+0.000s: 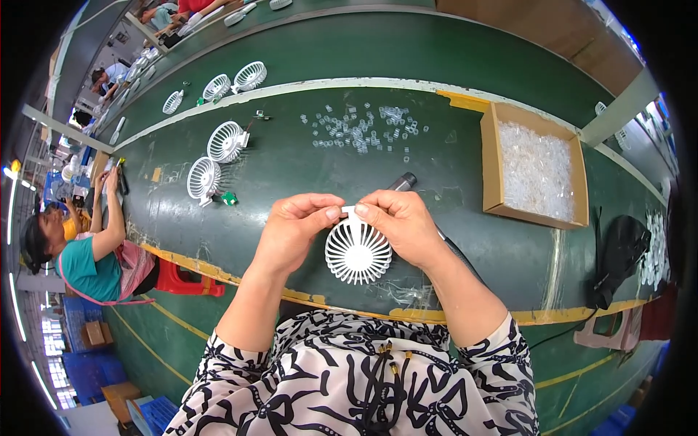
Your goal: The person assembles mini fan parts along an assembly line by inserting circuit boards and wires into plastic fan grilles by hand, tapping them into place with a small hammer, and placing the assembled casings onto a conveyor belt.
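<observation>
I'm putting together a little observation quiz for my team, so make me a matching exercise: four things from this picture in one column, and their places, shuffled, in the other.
Things
1. Loose clear pieces
2. Red stool
3. White cage
4. Cardboard box

Places
A. Between the left hand and the right hand
B. On the green table, right of both hands
C. Scattered on the table, beyond both hands
D. On the left, below the table's edge

Pairs: 1-C, 2-D, 3-A, 4-B

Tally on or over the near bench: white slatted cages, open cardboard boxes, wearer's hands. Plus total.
White slatted cages: 3 (held cage, two at left)
Open cardboard box: 1
Wearer's hands: 2 (left hand, right hand)
Total: 6
</observation>
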A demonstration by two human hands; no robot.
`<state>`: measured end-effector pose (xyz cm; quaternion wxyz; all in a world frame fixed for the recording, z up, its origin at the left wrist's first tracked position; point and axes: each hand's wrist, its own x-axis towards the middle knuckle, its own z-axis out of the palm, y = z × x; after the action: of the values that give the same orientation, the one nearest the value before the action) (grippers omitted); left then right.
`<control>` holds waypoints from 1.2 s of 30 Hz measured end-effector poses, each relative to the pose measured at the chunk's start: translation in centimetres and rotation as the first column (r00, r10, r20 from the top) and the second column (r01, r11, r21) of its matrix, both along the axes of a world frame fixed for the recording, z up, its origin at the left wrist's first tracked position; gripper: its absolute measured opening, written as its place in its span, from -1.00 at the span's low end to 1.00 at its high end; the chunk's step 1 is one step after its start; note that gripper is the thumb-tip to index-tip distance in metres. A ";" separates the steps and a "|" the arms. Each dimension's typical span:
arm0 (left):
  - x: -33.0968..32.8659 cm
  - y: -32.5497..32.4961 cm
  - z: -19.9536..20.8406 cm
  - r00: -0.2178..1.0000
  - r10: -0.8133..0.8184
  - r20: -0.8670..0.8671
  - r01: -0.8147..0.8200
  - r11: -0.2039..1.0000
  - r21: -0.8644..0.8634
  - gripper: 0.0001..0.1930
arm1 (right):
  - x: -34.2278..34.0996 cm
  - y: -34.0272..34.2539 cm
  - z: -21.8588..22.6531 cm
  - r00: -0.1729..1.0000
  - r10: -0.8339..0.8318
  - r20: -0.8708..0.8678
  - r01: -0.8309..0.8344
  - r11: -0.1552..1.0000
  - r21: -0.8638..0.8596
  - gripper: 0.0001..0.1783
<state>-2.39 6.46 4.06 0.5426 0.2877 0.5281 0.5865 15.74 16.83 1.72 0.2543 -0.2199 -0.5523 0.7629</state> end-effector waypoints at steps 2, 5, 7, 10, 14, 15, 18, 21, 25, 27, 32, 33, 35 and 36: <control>0.4 -0.1 0.2 0.995 0.014 -0.100 -0.013 1.000 0.012 -0.82 | 0.0 0.1 0.0 1.000 0.001 0.017 -0.001 1.000 0.011 -0.76; 1.0 -0.2 0.8 0.957 0.038 -0.287 -0.031 0.999 0.027 -0.84 | 0.0 0.1 -0.2 1.000 0.001 0.031 -0.001 1.000 0.011 -0.76; 1.3 -0.3 0.9 0.927 0.044 -0.372 -0.035 0.999 0.029 -0.85 | -0.1 0.2 -0.4 1.000 -0.002 0.028 0.002 1.000 -0.002 -0.75; 2.3 -0.3 0.6 0.829 0.095 -0.551 -0.048 0.994 0.099 -0.86 | -0.1 0.3 -0.8 0.999 0.000 0.033 -0.001 1.000 0.028 -0.75; 3.9 0.4 -0.1 0.389 0.260 -0.884 0.012 0.958 0.287 -0.86 | 0.1 0.6 -1.5 0.990 -0.078 0.118 0.050 0.973 0.224 -0.77; 3.9 0.4 -0.7 0.466 0.253 -0.848 -0.011 0.960 0.281 -0.84 | 0.1 0.8 -1.7 0.987 -0.054 0.152 0.021 0.976 0.215 -0.78; 3.4 0.3 -0.6 0.827 0.160 -0.539 -0.094 0.985 0.147 -0.83 | 0.2 0.9 -1.4 0.997 -0.035 0.068 0.027 0.993 0.112 -0.78; 2.7 0.0 -0.4 0.953 0.138 -0.269 -0.109 0.987 0.121 -0.83 | 0.1 0.7 -0.8 1.000 -0.022 -0.004 0.022 1.000 -0.013 -0.78; 2.6 -0.1 -0.4 0.968 0.118 -0.222 -0.100 0.991 0.091 -0.81 | 0.2 0.8 -0.7 1.000 -0.013 -0.010 0.012 1.000 -0.020 -0.77; 2.6 -0.1 -0.3 0.968 0.102 -0.230 -0.084 0.993 0.089 -0.80 | 0.2 0.9 -0.7 1.000 -0.004 0.008 0.004 1.000 0.004 -0.76; 2.4 0.5 0.0 0.986 0.051 -0.157 -0.053 0.999 -0.009 -0.79 | 0.5 1.1 -0.7 0.998 -0.021 0.055 0.012 0.988 0.155 -0.75; 2.4 0.4 0.0 0.986 0.053 -0.159 -0.056 0.998 -0.009 -0.79 | 0.5 1.0 -0.8 0.998 -0.018 0.053 0.010 0.988 0.155 -0.75; 2.5 0.3 0.0 0.996 0.020 -0.092 -0.025 0.998 -0.054 -0.78 | 0.6 1.0 -0.7 0.996 0.013 0.089 -0.026 0.989 0.147 -0.75; 2.6 0.3 0.0 0.998 0.005 -0.058 -0.010 0.997 -0.076 -0.78 | 0.5 0.8 -0.9 0.996 0.013 0.090 -0.026 0.989 0.148 -0.75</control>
<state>0.17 6.71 4.05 0.5357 0.2815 0.5666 0.5593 16.23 17.65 0.84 0.2379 -0.2285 -0.6204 0.7115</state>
